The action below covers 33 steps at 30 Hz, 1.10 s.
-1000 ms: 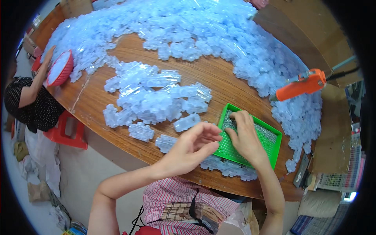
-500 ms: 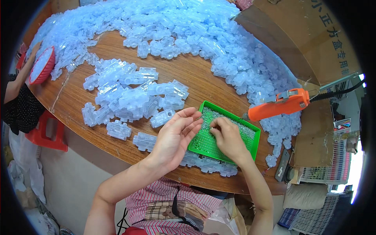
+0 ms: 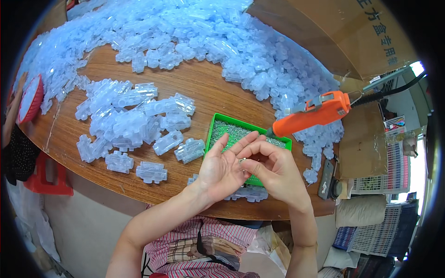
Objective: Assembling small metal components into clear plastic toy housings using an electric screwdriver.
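My left hand [image 3: 220, 173] is palm up over the near left part of a green tray [image 3: 211, 127], its fingers stretched and slightly apart. Against its fingers rests my right hand [image 3: 278, 171], thumb and forefinger pinched together. A tiny silvery screw [image 3: 242, 160] shows at the pinch; whether more lie behind the fingers cannot be seen. Many small silvery screws [image 3: 227, 131] cover the far part of the tray. Clear plastic pieces [image 3: 250, 193] stick out from under the tray's near side.
An orange electric screwdriver [image 3: 310, 113] hangs just beyond the tray. Clear plastic parts make a small pile [image 3: 125, 113] at left and a large heap [image 3: 185, 28] along the back. Cardboard [image 3: 361, 148] stands at right. Another person's arm [image 3: 11, 111] is beside a red basket [image 3: 32, 99].
My right hand has lifted out of the screws and come to my left hand's fingers. The left palm has opened upward. The whole view has shifted, moving table items leftward.
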{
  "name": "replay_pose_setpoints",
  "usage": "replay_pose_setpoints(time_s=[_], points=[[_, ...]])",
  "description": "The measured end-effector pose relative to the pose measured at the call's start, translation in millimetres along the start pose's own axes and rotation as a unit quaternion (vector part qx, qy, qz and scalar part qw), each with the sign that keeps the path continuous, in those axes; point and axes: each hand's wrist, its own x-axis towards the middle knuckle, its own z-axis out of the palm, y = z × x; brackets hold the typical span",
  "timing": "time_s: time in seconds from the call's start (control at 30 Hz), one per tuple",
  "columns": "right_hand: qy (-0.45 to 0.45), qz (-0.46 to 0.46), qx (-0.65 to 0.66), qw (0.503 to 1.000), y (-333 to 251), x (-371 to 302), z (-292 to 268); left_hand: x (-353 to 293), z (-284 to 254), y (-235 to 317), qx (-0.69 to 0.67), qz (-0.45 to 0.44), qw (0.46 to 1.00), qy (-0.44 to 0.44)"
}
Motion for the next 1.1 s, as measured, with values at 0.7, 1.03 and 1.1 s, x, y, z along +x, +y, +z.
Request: replay_pose_setpoints(time_s=[0.7, 1.03, 1.1], points=[[0.201, -0.128, -0.169, 0.956, 27.8, -9.4, -24.3, 1.8, 1.2, 10.6, -0.095, 0.084, 0.991, -0.053], [0.136, -0.313, -0.396, 0.852, 23.5, -7.8, 6.7, -5.6, 7.3, -8.2, -0.008, 0.013, 0.999, -0.030], [0.131, -0.314, -0.418, 0.842, 24.8, -7.9, 9.3, -6.6, 7.3, -12.2, -0.033, -0.008, 0.999, -0.029]])
